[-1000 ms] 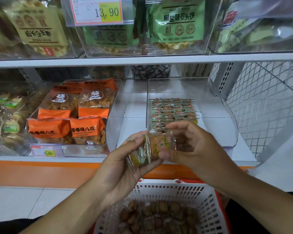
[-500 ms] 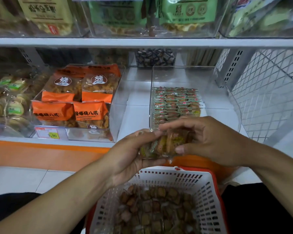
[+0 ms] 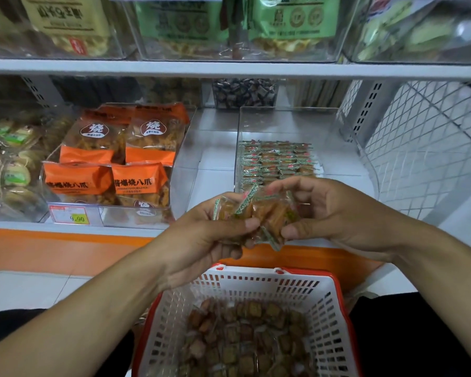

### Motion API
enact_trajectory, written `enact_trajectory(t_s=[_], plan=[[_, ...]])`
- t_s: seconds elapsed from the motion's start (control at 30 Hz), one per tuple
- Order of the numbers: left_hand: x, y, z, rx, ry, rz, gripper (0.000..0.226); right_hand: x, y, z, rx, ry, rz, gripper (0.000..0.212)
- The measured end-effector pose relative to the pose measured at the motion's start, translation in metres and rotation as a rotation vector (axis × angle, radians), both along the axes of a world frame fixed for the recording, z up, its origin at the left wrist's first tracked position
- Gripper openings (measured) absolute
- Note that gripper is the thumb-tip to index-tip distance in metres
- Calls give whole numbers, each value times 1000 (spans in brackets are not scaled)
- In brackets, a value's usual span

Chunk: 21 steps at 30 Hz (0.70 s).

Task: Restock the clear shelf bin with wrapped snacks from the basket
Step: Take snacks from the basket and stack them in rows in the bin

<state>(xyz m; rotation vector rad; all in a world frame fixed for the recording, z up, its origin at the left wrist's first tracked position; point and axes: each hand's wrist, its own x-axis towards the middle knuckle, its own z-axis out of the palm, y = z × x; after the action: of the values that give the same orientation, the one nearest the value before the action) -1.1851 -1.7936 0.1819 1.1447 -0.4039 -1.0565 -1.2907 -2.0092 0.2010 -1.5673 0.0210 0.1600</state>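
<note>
Both hands hold a small bunch of wrapped snacks, clear wrappers with green-and-red edges round brown pieces, above the basket. My left hand grips the bunch from the left, thumb on top. My right hand pinches it from the right. Behind the hands stands the clear shelf bin, with neat rows of the same snacks on its floor. Below, a white slotted basket with a red rim holds several more wrapped snacks.
A clear bin of orange snack bags stands to the left, with a 9.90 price tag on its front. An upper shelf with bagged goods hangs overhead. A white wire mesh panel closes the shelf's right end.
The view has tilted down, so the shelf sits higher in frame. The snack bunch has turned from standing on edge to lying flatter and more spread between the two hands.
</note>
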Motion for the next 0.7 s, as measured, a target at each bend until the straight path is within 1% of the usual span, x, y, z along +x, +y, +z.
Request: enact_trajectory(t_s=[0.07, 0.17, 0.23, 0.3, 0.4, 0.57, 0.63, 0.7], plan=[[0, 0, 1, 16, -6, -18, 21, -1, 1, 2, 4, -14, 1, 64], [2, -2, 4, 15, 32, -39, 29, -2, -2, 7, -5, -44, -4, 52], [5, -2, 6, 3, 61, -34, 22, -3, -8, 9, -13, -50, -1, 46], [9, -1, 8, 4, 70, -28, 22, -4, -14, 9, -23, -58, -24, 44], [12, -1, 8, 9, 50, -97, 23, -6, -15, 10, -30, -67, -27, 50], [9, -4, 6, 99, -70, -291, 43, -6, -9, 8, -190, -16, 57, 69], [7, -7, 2, 161, -111, -301, 49, -7, -8, 4, -205, 33, 103, 71], [6, -13, -1, 190, -100, -288, 53, -8, -7, 1, -198, 54, 130, 68]])
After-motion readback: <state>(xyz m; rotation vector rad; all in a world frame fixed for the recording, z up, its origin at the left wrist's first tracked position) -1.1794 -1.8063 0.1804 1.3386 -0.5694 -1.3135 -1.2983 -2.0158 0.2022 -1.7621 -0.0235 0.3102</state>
